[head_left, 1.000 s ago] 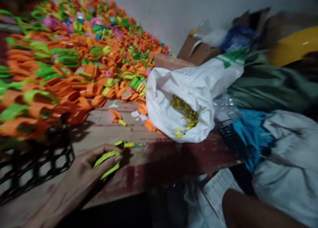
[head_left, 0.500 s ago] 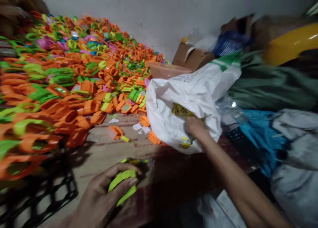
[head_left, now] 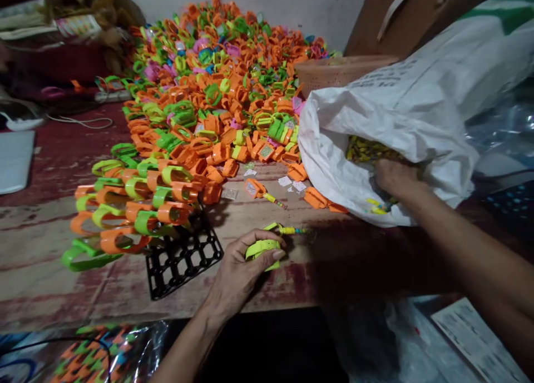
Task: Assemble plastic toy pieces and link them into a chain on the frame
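My left hand point(head_left: 246, 269) is closed around a yellow-green plastic toy watch point(head_left: 262, 248), just above the table. A thin yellow wrapped stick with coloured bits point(head_left: 294, 230) lies at its far side, touching or close to it; I cannot tell which. My right hand point(head_left: 394, 177) reaches into the mouth of a white woven sack point(head_left: 334, 149), among many small yellow wrapped pieces point(head_left: 369, 149). Its fingers are hidden there. An orange toy watch point(head_left: 254, 189) with a similar yellow stick point(head_left: 273, 199) lies on the table between the hands and the pile.
A large pile of orange, green and pink toy watches point(head_left: 233, 94) rises against the wall. At left, a black grid tray point(head_left: 183, 266) holds rows of them. A pink basket point(head_left: 342, 74) and cardboard box point(head_left: 400, 27) stand behind the sack. Paper bits point(head_left: 285, 180) lie on the table point(head_left: 125, 294).
The view has swung left and down, so the tray and table edge show more. My left hand still holds the toy watch; my right hand is still inside the sack.
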Demonstrator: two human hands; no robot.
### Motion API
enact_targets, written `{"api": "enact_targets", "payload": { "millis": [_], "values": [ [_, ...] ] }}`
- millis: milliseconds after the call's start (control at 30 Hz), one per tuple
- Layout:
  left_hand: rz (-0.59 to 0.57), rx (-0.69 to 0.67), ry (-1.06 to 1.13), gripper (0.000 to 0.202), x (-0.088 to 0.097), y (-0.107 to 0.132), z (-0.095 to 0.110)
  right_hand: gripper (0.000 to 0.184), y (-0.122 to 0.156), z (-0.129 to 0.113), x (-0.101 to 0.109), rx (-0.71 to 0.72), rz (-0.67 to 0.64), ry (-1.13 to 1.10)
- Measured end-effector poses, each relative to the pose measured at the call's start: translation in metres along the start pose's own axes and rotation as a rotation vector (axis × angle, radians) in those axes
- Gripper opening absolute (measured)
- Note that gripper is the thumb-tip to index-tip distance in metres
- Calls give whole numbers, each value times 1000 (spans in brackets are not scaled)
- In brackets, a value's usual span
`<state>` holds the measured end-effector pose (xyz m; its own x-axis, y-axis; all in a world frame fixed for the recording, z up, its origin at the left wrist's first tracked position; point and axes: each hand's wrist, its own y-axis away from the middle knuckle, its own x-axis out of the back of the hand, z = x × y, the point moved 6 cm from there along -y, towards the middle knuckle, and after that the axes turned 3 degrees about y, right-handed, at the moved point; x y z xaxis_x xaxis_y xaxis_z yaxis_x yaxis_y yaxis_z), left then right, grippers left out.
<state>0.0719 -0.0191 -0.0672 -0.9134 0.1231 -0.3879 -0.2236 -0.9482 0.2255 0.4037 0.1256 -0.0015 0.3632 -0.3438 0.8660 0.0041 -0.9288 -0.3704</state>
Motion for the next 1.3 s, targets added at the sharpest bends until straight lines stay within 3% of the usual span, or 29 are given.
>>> {"api": "enact_targets", "payload": {
  "millis": [100,200,300,367,467,600,833,1033,1167,1300],
  "values": [
    [12,-6,11,19,0,-2,1,23,10,-47,11,43,18,46],
    [34,-12,51,22,0,-6,-3,23,39,-113,16,148,59,-105],
    [51,0,132,31,0,-7,-10,22,79,-158,-9,-5,-95,-772],
    [61,28,169,36,2,-6,-15,20,101,-173,-33,-127,-176,-996],
    [66,50,185,34,5,-3,-18,22,117,-173,-59,-289,-129,-1194],
    [70,13,172,34,8,-3,-18,24,119,-175,-72,-294,-192,-1280],
    [132,-12,187,34,9,-1,-17,21,126,-182,-64,-300,-127,-1130],
    [127,19,192,28,5,5,-12,15,127,-193,-46,-120,-37,-961],
    [158,85,174,33,6,9,-14,18,135,-189,-43,-105,-30,-847],
    [65,118,52,36,0,6,-9,17,141,-177,-40,-77,27,-664]
  ]
}}
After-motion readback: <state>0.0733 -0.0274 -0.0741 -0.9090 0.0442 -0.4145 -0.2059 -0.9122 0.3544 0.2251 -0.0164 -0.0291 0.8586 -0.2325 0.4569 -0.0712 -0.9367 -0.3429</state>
